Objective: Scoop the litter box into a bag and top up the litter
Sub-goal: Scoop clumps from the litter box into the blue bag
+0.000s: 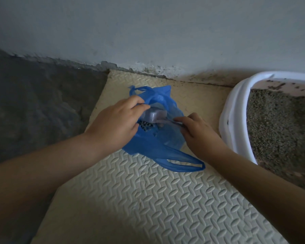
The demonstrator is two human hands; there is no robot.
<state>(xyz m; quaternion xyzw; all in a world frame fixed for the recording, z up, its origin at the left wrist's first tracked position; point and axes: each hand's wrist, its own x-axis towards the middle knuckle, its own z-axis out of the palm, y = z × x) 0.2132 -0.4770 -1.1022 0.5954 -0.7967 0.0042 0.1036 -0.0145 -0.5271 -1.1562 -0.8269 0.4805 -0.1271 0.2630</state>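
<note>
Left hand [116, 124]: fingers clenched on the near rim of the thin blue plastic carrier bag [158, 145], holding its mouth open on the cream embossed foam floor mat [148, 199]. The pale grey plastic scoop [152, 116] sits in the mouth. Right hand [199, 136]: fingers pinching the scoop's handle. The white-rimmed litter box [234, 106] stands near, to the right. Assessment: the bag is limp and slippery, best held at rim or loops.

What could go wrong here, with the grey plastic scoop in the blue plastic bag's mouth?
The thin blue plastic bag lies slumped on the cream embossed foam mat; only the left hand holds its mouth open, so waste may spill past it.
The grey plastic scoop, held by the right hand, could snag the thin film.
</note>
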